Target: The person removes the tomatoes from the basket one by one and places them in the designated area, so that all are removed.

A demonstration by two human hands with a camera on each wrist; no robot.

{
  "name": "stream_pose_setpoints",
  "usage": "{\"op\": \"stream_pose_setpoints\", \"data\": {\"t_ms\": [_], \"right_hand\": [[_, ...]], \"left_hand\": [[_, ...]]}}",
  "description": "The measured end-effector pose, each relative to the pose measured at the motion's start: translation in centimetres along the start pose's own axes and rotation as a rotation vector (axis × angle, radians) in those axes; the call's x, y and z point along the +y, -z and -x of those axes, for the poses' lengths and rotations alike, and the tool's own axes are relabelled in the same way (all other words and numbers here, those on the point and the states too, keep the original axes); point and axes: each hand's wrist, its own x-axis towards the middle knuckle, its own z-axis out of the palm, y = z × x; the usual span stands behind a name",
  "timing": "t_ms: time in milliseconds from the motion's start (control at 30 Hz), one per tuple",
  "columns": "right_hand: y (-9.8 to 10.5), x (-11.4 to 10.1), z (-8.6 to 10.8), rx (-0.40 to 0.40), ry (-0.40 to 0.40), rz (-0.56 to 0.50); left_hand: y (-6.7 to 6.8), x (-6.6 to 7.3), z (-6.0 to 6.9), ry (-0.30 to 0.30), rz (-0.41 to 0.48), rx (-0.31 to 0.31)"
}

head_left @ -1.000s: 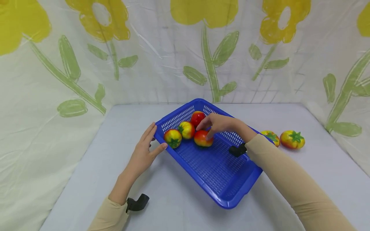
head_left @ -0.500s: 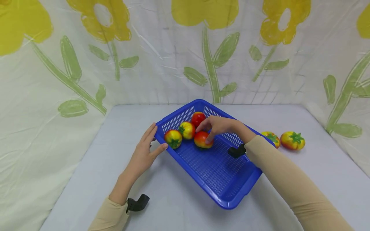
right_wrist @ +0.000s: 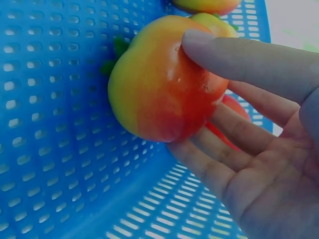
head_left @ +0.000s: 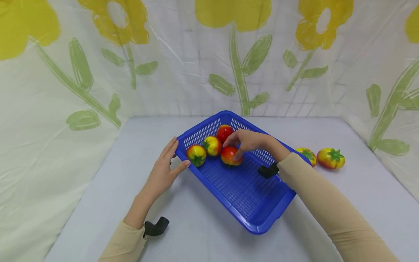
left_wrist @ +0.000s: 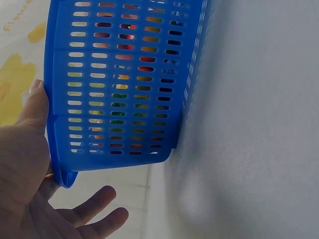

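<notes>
- Right hand: engaged; its thumb and fingers grasp a rounded, glossy red-and-yellow fruit from opposite sides, thumb tip on the red part of the skin.
- Left hand: engaged; thumb and fingers hold one corner of a long rectangular basket of blue perforated plastic, with two fingers free of the rim in the left wrist view.
- Location of the held fruit: inside the basket, toward the left-hand end, just beside its neighbours. Whether it bears on the basket floor cannot be told.
- Handling, by judgement: probably an imitation, light and stiff, with little give under the fingers; the smooth skin may slip or roll if pinched off-centre. Not likely fragile, though small pits suggest a surface that marks.
- Best hold, by judgement: around the widest girth, thumb opposite fingers, clear of the leaves.
- Appearance of the held fruit: squat and round; red on the side near the hand, passing through orange to yellow-green; bright highlights; green leaves turned toward the basket floor.
- Also in the basket: one shiny round red fruit; two yellow fruits with green leaves.
- Outside the basket: two yellow-and-red fruits with star-shaped green leaves, on a white-covered table, the nearer one partly hidden by the rim.
</notes>
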Motion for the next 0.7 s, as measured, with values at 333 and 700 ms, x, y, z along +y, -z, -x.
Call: {"op": "stream_pose_setpoints", "data": {"t_ms": [333, 700], "right_hand": [[0.1, 0.08, -0.15, -0.008, 0.0, 0.008], [0.13, 0.37, -0.11, -0.023, 0.027, 0.004]], "left_hand": [[0.17, 0.2, -0.08, 0.011, 0.006, -0.004], [0.12, 0.12, -0.14, 0.004, 0.002, -0.004]]}}
